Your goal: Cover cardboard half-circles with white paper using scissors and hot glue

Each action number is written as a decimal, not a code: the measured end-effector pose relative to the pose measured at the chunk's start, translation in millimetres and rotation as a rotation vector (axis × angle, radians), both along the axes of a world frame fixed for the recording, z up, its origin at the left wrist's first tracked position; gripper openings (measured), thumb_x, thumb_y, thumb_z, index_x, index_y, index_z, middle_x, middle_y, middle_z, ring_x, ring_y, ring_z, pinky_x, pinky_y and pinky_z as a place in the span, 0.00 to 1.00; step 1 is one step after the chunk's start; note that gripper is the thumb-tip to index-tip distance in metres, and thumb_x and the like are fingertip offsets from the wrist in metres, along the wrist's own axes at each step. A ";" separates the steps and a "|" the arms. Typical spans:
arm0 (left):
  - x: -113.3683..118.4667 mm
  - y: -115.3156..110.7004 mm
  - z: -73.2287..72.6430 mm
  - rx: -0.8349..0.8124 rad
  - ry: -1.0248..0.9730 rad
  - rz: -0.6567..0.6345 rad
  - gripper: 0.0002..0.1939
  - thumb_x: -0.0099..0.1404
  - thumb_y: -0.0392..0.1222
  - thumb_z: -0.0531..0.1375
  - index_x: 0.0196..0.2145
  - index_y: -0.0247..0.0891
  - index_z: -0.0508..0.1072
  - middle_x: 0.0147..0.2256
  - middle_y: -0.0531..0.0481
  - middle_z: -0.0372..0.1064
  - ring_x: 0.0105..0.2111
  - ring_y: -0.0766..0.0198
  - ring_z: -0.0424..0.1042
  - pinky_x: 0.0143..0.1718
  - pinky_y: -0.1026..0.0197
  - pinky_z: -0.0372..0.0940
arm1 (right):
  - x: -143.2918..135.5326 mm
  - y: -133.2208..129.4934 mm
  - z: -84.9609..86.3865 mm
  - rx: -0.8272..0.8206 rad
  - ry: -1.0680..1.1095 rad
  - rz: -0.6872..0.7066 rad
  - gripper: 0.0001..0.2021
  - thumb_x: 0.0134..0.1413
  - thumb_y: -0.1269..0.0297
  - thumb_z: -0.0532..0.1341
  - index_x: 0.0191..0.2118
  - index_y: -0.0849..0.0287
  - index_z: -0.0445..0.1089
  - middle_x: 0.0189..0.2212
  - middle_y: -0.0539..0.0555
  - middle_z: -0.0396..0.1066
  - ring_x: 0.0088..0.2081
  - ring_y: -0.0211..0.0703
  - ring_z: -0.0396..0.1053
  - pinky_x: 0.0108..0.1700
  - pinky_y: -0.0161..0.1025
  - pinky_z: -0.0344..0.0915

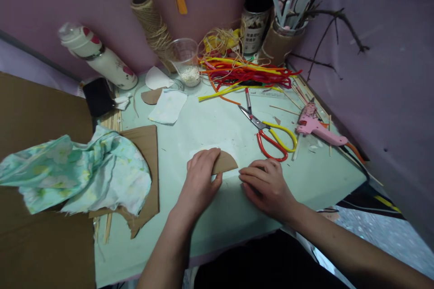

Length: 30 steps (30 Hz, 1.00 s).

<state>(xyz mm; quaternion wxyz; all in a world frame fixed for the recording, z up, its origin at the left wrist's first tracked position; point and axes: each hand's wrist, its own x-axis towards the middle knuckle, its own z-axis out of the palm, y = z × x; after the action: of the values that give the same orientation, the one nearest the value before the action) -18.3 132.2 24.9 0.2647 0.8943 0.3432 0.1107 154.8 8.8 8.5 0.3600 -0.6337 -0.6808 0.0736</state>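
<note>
A brown cardboard half-circle point(226, 162) lies on a white sheet point(233, 149) on the table before me. My left hand point(202, 172) presses over its left part, fingers along the curve and thumb at the straight edge. Just right of the sheet, my right hand point(262, 185) rests on the table with fingers curled together; whatever may be between the fingertips is hidden. Scissors point(261, 126) with one red and one yellow handle lie beyond my right hand, blades spread, beside a red-and-grey pen point(248, 101).
Right: a pink glue gun point(318, 130). Back: colourful pipe cleaners point(251, 74), a plastic cup point(190, 74) with white grains, twine point(152, 27), a jar point(283, 43) of sticks. Left: a bottle point(101, 61), floral cloth point(111, 176) over cardboard point(149, 144), small cut pieces point(169, 106).
</note>
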 end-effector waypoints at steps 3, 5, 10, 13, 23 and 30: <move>-0.1 -0.1 0.2 0.003 -0.001 0.000 0.28 0.60 0.31 0.59 0.58 0.42 0.59 0.55 0.44 0.66 0.56 0.52 0.62 0.56 0.48 0.57 | 0.2 0.0 0.7 -0.001 -0.007 -0.002 0.07 0.56 0.71 0.61 0.40 0.56 0.72 0.38 0.51 0.79 0.41 0.48 0.67 0.46 0.50 0.55; 0.0 -0.3 0.7 0.004 0.001 0.003 0.28 0.60 0.31 0.59 0.57 0.42 0.59 0.55 0.44 0.66 0.56 0.52 0.62 0.56 0.48 0.57 | 0.2 0.2 1.2 0.000 -0.010 -0.001 0.07 0.56 0.71 0.61 0.40 0.56 0.72 0.37 0.51 0.79 0.41 0.48 0.68 0.45 0.50 0.55; 0.2 -0.6 1.2 -0.001 0.004 0.004 0.29 0.59 0.31 0.60 0.57 0.42 0.60 0.55 0.43 0.66 0.56 0.52 0.62 0.56 0.48 0.57 | -0.3 1.4 1.5 -0.001 -0.010 -0.007 0.07 0.56 0.71 0.60 0.40 0.55 0.72 0.37 0.51 0.79 0.40 0.47 0.68 0.45 0.50 0.55; 0.2 -0.6 1.1 -0.001 0.006 0.006 0.28 0.59 0.32 0.60 0.57 0.42 0.60 0.54 0.43 0.67 0.55 0.52 0.63 0.56 0.48 0.57 | -0.4 1.6 1.5 0.000 -0.006 -0.006 0.07 0.56 0.71 0.61 0.40 0.55 0.72 0.37 0.51 0.79 0.40 0.47 0.68 0.45 0.50 0.54; -1.2 0.2 0.4 -0.009 0.011 0.000 0.29 0.59 0.32 0.60 0.58 0.43 0.60 0.55 0.43 0.66 0.56 0.52 0.62 0.56 0.47 0.57 | 0.1 1.4 1.4 -0.002 0.008 -0.007 0.07 0.56 0.72 0.61 0.40 0.56 0.72 0.38 0.50 0.79 0.41 0.47 0.67 0.45 0.50 0.54; -1.5 0.1 0.7 -0.021 0.013 0.003 0.29 0.60 0.32 0.59 0.58 0.43 0.59 0.55 0.43 0.66 0.56 0.51 0.61 0.56 0.46 0.57 | 0.0 1.6 2.4 -0.001 0.006 -0.011 0.06 0.56 0.71 0.61 0.39 0.56 0.73 0.37 0.51 0.79 0.40 0.46 0.68 0.46 0.50 0.54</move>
<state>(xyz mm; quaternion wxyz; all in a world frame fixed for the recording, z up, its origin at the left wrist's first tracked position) -19.7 132.3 25.6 0.2716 0.8917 0.3476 0.1015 154.7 10.3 10.9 0.3620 -0.6375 -0.6761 0.0737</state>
